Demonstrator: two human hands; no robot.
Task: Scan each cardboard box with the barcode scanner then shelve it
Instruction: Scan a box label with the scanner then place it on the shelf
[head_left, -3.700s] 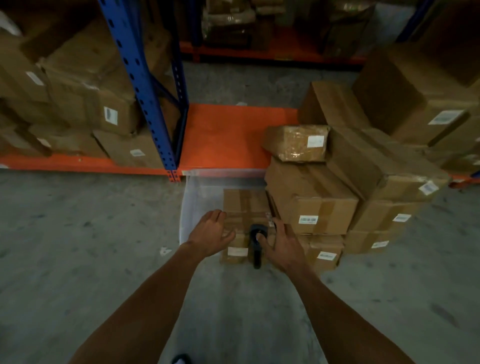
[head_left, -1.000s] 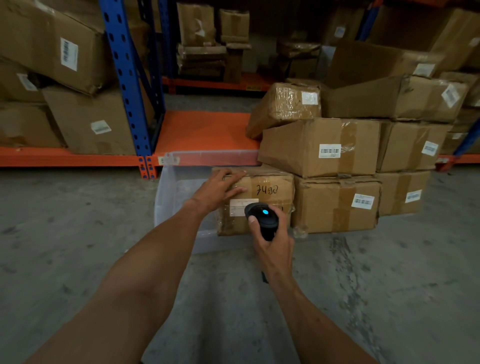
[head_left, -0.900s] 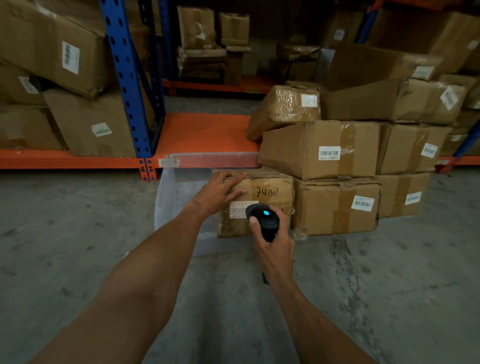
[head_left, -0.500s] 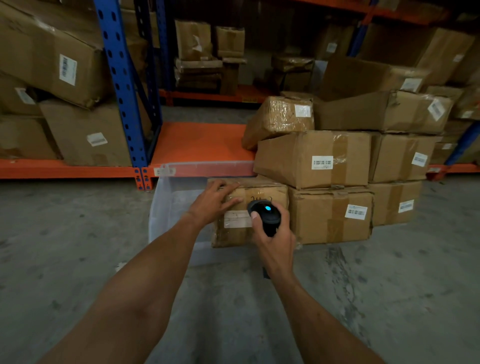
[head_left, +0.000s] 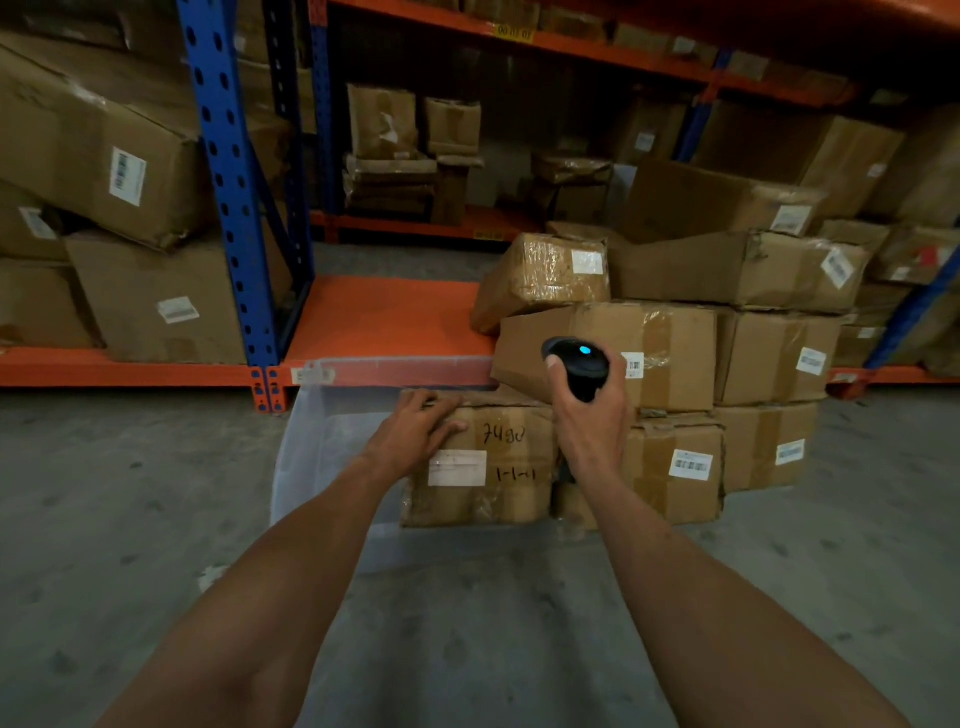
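Gripping the scanner (head_left: 576, 364) in the right hand (head_left: 589, 421), raised above and right of the box (head_left: 488, 467); left hand (head_left: 415, 434) resting flat on its near-left top edge, box sitting in a clear bin (head_left: 311, 457).

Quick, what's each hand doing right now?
Left hand: open, resting flat on the box.
Right hand: gripping the scanner.

Bare orange shelf deck (head_left: 384, 317) left of stacked boxes (head_left: 670, 358); blue upright (head_left: 228, 208) at its left edge
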